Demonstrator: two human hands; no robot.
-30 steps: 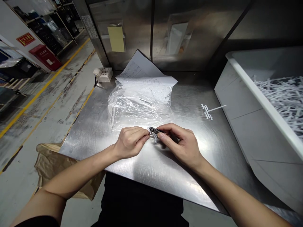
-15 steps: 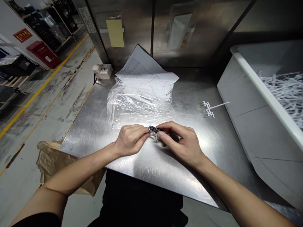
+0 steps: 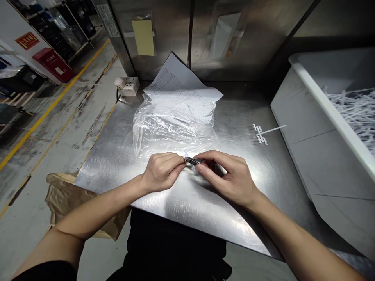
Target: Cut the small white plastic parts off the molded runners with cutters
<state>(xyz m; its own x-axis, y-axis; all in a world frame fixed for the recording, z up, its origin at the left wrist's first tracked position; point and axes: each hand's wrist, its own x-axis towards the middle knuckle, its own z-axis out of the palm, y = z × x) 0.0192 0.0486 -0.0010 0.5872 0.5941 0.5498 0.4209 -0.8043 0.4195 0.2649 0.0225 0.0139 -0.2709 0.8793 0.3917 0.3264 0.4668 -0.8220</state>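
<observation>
Above the steel table (image 3: 181, 214), near its front edge, my two hands meet. My right hand (image 3: 230, 177) pinches a small metal nail clipper (image 3: 192, 160) between thumb and fingers, its jaw end pointing left. Closed fingers of my left hand (image 3: 162, 171) hold a small white plastic sprue (image 3: 185, 154) at the clipper's jaws. Much of that piece is hidden by fingers and clipper. Just beyond my hands lies a clear plastic bag (image 3: 172, 130), and small white bits show in its far right part. Another white branched sprue (image 3: 260, 134) lies apart on the right.
A large white bin (image 3: 331, 107) with many white sprues (image 3: 359, 113) stands on the right. Printed paper (image 3: 175, 76) lies behind the bag. A power socket block (image 3: 130, 86) sits at the back left corner. Brown paper (image 3: 63, 201) is below the left edge.
The clipper has turned slightly in my right fingers, and more of the white sprue shows above its jaws. Both hands stay in nearly the same place.
</observation>
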